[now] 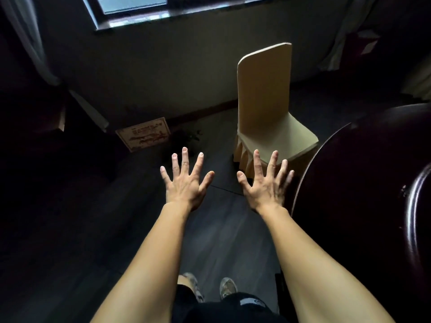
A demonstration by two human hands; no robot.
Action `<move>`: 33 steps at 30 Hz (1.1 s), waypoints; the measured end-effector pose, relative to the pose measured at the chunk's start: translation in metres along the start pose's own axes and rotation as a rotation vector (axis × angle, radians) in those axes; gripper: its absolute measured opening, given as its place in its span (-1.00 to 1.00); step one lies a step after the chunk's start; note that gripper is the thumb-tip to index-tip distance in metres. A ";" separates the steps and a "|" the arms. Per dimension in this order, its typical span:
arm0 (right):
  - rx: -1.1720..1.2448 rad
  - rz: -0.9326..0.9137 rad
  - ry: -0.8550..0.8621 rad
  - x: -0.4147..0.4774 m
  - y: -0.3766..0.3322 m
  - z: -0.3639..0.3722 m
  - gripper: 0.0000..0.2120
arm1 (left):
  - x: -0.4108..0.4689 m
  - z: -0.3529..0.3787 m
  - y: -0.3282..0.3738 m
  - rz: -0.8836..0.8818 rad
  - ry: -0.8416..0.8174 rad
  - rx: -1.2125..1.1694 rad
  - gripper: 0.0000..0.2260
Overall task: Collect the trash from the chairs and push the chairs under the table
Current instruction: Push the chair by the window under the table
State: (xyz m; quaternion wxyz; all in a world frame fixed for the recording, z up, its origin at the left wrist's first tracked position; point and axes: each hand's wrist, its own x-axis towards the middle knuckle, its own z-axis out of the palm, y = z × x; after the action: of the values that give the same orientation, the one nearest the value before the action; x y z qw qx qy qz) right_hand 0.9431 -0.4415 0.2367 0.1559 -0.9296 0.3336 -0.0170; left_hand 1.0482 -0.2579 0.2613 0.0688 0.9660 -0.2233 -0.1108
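A chair in a cream fabric cover (265, 99) stands ahead of me, its seat (296, 138) turned to the right toward a dark round table (363, 173). The seat's front edge sits next to the table's rim. No trash shows on the seat. My left hand (185, 180) and my right hand (265, 183) are stretched out in front of me, palms down, fingers spread, holding nothing. Both hang above the dark floor, short of the chair. My right fingertips overlap the chair's pleated skirt in the picture.
A framed sign (144, 136) lies against the wall's foot at the left, with a small dark plant (186, 138) beside it. A window (135, 5) is above. Dark furniture fills the left side. My shoes (227, 287) show at the bottom.
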 end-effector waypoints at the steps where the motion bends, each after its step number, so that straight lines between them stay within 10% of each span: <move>1: -0.006 0.003 -0.008 0.016 -0.004 0.002 -0.18 | 0.015 -0.002 -0.002 -0.001 -0.005 0.001 -0.38; 33: 0.017 0.297 0.104 0.557 -0.165 0.006 -0.25 | 0.622 -0.102 -0.026 0.238 -0.032 0.018 -0.38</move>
State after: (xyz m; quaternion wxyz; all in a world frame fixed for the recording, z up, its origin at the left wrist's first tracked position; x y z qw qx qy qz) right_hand 1.4785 -0.6681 0.2408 0.1469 -0.8666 0.4747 -0.0447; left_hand 1.6289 -0.5042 0.2410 0.0690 0.9314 -0.3383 -0.1152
